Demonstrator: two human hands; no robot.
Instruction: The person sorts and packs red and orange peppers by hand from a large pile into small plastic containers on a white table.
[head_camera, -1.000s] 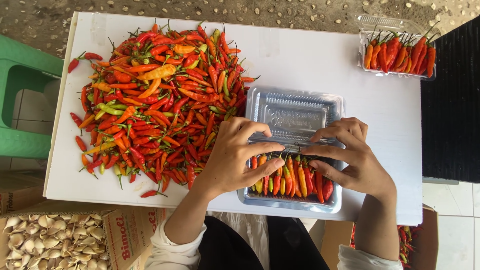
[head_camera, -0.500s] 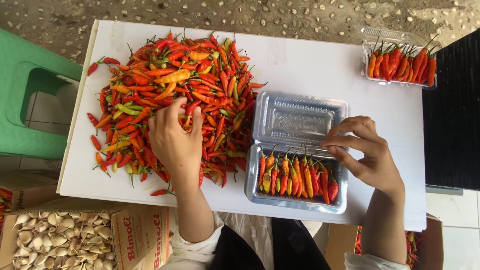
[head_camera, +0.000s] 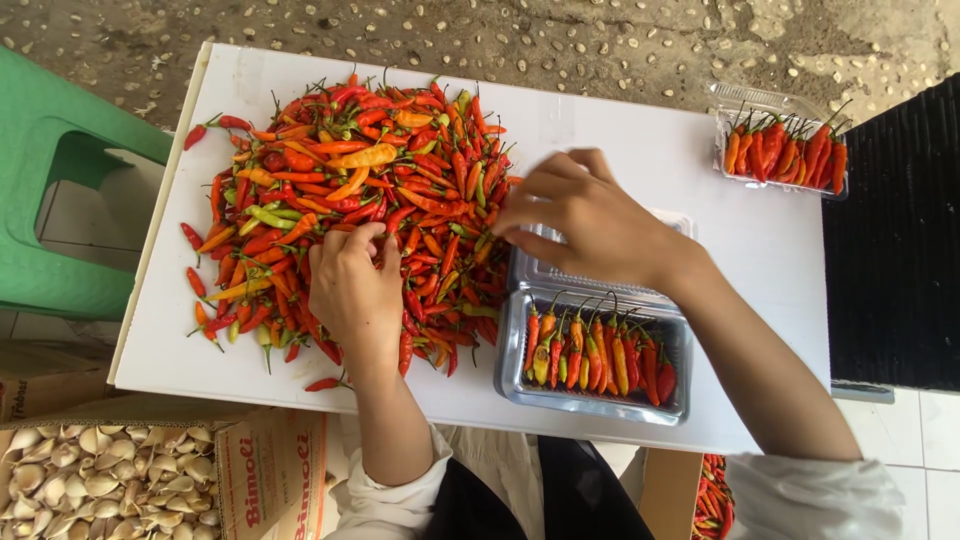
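Both hands on chili pile (head_camera: 350, 200), left of clear tray (head_camera: 592, 400). Left hand (head_camera: 350, 290) fingers curled into chilies, hold unclear. Right hand (head_camera: 585, 225) fingertips loosely pinching at pile edge, grasp unclear.

At the far right corner of your white desk (head_camera: 650, 130) sits a second clear tray (head_camera: 782, 140) packed with chillies. You have a green plastic stool (head_camera: 60, 210) on the left, and a cardboard box of garlic cloves (head_camera: 100, 480) below it.
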